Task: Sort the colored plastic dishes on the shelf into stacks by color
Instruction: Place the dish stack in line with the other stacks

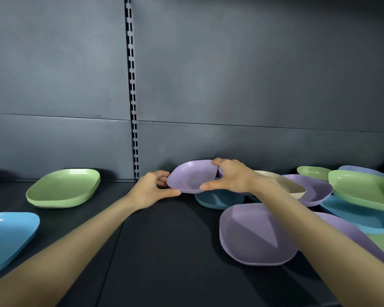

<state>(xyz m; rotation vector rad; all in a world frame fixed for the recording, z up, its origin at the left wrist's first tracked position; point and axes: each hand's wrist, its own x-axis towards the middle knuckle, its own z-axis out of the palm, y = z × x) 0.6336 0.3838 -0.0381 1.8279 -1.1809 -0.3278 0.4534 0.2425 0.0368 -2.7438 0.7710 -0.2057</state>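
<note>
Dark shelf (164,240), mid-frame: left hand (151,189) and right hand (233,178) pinch opposite rims of purple dish (191,176), held level between them.

Smooth plastic with a soft, near-matt finish on the purple dish (192,176), the large purple dish (248,235) and the cream dish (294,187). Slightly glossier, with pale highlights, on the green stack (63,188) and the blue dish (7,235). Looks like dark matt painted metal on the shelf (164,240) and the back panel (231,74), smooth and faintly mottled. Pale slotted metal on the upright strip (131,85).
</note>
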